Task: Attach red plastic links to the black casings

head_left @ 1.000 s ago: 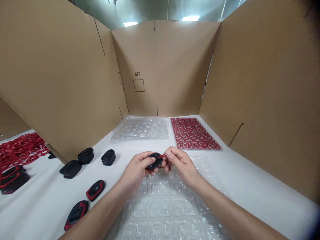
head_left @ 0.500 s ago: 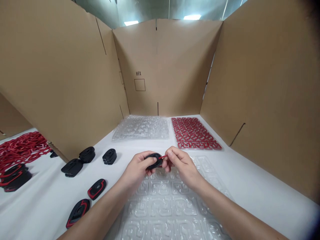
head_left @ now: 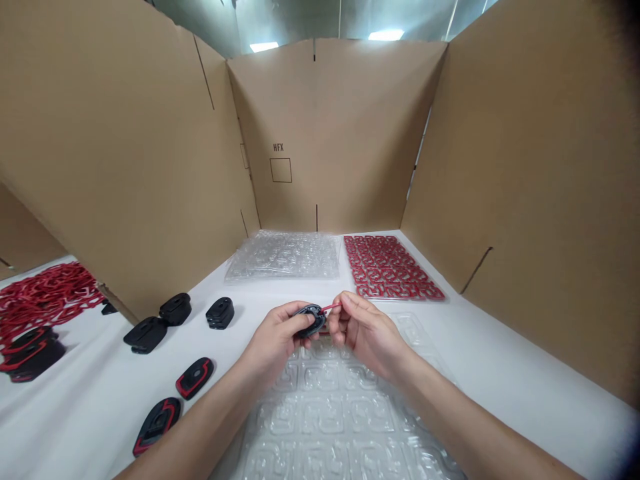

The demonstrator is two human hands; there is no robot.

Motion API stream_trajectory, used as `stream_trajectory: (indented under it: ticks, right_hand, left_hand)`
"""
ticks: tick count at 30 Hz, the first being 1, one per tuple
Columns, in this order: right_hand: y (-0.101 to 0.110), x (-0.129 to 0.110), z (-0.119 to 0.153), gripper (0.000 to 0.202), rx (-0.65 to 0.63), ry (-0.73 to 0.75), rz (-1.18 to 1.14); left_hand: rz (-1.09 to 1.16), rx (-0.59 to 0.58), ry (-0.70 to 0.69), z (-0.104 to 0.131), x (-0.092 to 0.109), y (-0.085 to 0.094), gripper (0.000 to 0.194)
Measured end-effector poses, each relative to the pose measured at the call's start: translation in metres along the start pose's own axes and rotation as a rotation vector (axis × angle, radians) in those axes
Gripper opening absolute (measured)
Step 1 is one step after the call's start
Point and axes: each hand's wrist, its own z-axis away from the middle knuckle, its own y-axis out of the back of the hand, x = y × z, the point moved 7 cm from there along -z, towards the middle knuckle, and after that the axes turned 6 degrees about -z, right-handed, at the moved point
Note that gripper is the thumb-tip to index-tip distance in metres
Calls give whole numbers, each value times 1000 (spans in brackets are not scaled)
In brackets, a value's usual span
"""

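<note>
Between thumb and fingers, my left hand [head_left: 283, 328] grips a black oval plastic part [head_left: 314, 321] with its hollow side partly in sight. My right hand [head_left: 361, 325] pinches the end of a thin red strip [head_left: 331, 307], whose other end meets the right edge of the black part. How far the strip runs inside the part is hidden by my fingers. Both hands are held over a clear moulded plastic tray [head_left: 323, 417]. To the left lie two black parts with red trim, a smaller one [head_left: 195, 378] and a larger one [head_left: 157, 427].
Black parts stand in stacks [head_left: 220, 313] on the white table [head_left: 515, 380]. A pile of red strips [head_left: 47, 293] lies far left. Behind my hands are stacked clear trays [head_left: 284, 255] and a tray filled with red pieces [head_left: 393, 267]. Cardboard walls [head_left: 340, 133] enclose three sides.
My right hand has drawn slightly right and up, and more of the red strip shows between it and the black part. The black part has tilted a little in my left hand.
</note>
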Motion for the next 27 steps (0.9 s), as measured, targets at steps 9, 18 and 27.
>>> stream_trajectory:
  ticks: [9,18,27]
  right_hand:
    - [15,-7,-2,36,151,140,480]
    - [-20,-31,21,16,130,611,1174]
    - [-24,-28,20,16,73,615,1227]
  left_hand:
    - [-197,138,-106,-3,5,13,13]
    - [-336,221,-184,3,18,10,7]
    - [-183,176,-127,1,10,11,14]
